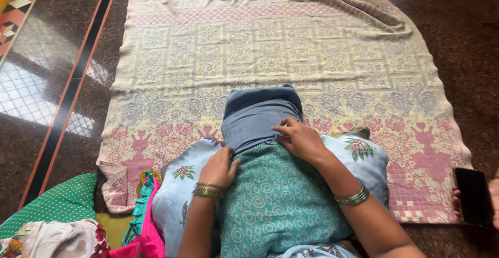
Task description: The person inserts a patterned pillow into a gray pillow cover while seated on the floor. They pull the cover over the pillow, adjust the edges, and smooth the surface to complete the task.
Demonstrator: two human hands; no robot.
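A grey-blue folded cloth (260, 113) lies on a patterned cream and pink blanket (218, 55) spread on the floor. Its near end meets a teal patterned cloth (280, 195) over my lap. My left hand (218, 167) presses, fingers curled, on the seam where the two cloths meet. Beside it, my right hand (300, 139) pinches the grey-blue cloth's edge. Both wrists wear bangles. A light blue floral cloth (176, 185) lies under the teal one.
A black phone (473, 195) sits at the blanket's right edge, with another person's fingers (456, 198) beside it. Pink and teal clothes (145, 221) and a green dotted cloth (57, 203) are heaped at bottom left. Dark polished floor (457, 29) surrounds the blanket.
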